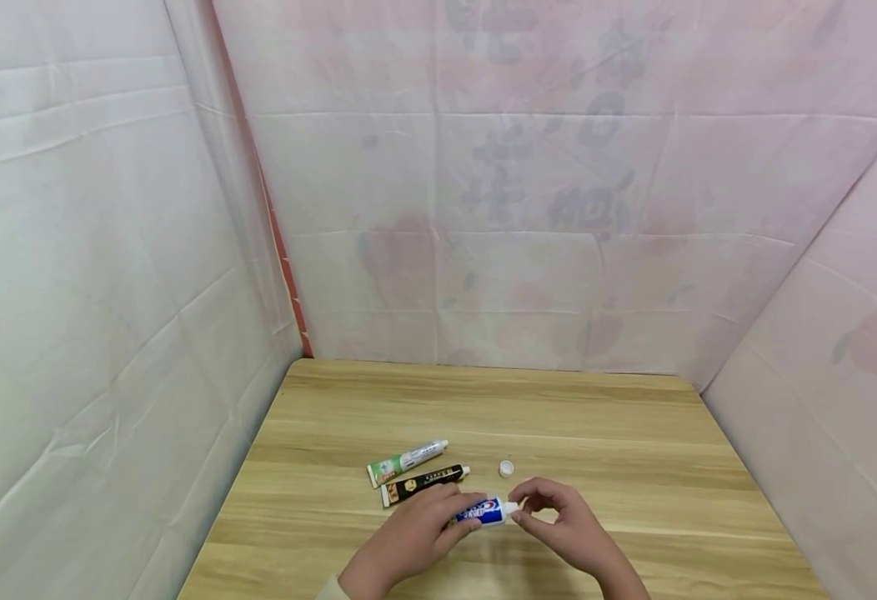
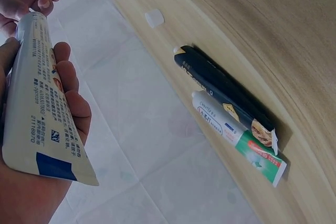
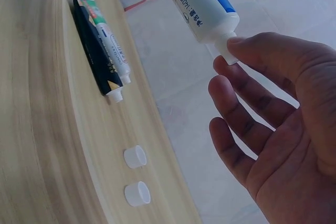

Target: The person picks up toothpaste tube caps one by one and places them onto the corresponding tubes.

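A blue-and-white toothpaste tube (image 1: 489,512) is gripped by my left hand (image 1: 425,527), fingers over one side and thumb along the other. Its printed white back (image 2: 42,93) faces the left wrist camera. At the narrow end, my right hand (image 1: 562,523) pinches the small white cap (image 3: 227,51) between thumb and index finger, the other fingers loosely bent. The tube is held above the table. Beyond the left hand lie a black toothpaste tube (image 1: 423,483) and a green-and-white toothpaste tube (image 1: 408,462), side by side.
Two white caps (image 3: 135,157) stand close together on the wood-grain table (image 1: 558,417), right of the lying tubes. Pale printed sheets (image 1: 513,275) enclose the table at the back and both sides.
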Demonstrator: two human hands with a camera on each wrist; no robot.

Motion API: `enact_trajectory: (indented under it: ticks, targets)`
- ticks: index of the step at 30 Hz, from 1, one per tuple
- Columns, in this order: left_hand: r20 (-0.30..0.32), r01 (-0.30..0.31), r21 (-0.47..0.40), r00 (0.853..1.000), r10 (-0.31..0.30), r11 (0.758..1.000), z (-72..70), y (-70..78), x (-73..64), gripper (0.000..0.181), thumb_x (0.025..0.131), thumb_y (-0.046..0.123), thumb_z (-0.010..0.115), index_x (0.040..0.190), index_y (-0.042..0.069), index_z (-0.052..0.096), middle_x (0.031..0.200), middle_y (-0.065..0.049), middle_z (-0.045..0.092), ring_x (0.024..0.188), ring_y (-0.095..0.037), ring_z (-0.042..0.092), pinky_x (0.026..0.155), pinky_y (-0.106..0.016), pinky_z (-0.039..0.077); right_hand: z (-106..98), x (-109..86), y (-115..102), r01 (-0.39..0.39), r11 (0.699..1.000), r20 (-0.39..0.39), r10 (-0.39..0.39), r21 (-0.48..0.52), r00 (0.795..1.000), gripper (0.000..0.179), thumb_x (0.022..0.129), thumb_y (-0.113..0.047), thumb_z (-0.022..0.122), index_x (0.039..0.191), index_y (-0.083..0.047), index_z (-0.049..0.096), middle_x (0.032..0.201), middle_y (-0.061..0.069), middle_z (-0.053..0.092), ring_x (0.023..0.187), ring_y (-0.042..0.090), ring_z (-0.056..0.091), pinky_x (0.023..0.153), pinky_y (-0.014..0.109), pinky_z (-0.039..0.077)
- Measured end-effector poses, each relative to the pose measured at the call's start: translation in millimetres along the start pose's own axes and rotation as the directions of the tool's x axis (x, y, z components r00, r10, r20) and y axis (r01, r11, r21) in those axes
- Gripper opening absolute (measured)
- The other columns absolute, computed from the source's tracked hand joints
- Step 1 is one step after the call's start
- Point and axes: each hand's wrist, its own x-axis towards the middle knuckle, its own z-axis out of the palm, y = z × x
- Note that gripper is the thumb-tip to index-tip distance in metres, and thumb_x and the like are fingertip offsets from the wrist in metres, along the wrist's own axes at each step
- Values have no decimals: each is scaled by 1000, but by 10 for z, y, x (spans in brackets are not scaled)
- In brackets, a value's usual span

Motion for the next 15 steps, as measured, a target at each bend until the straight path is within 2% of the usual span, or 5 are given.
enact_trajectory:
  ticks: [10,15]
  targets:
    - [3,6,-16,1000,-6,1000,4,-5,-3,39,110,42,55,143,26,67,101,14,64,80,6,47,71,-12,44,5,17,-28,-50,999,23,50,19,998,10,104,-21,71,110,-17,77,105,1,78,92,7,70,79,30,59]
    - [4,6,-23,1000,-6,1000,6,-7,-3,39,110,42,55,143,24,68,103,14,65,81,7,49,72,-13,45,2,23,-36,-60,998,37,59,31,998,11,105,-22,69,110,-16,77,106,3,78,93,7,71,80,29,59]
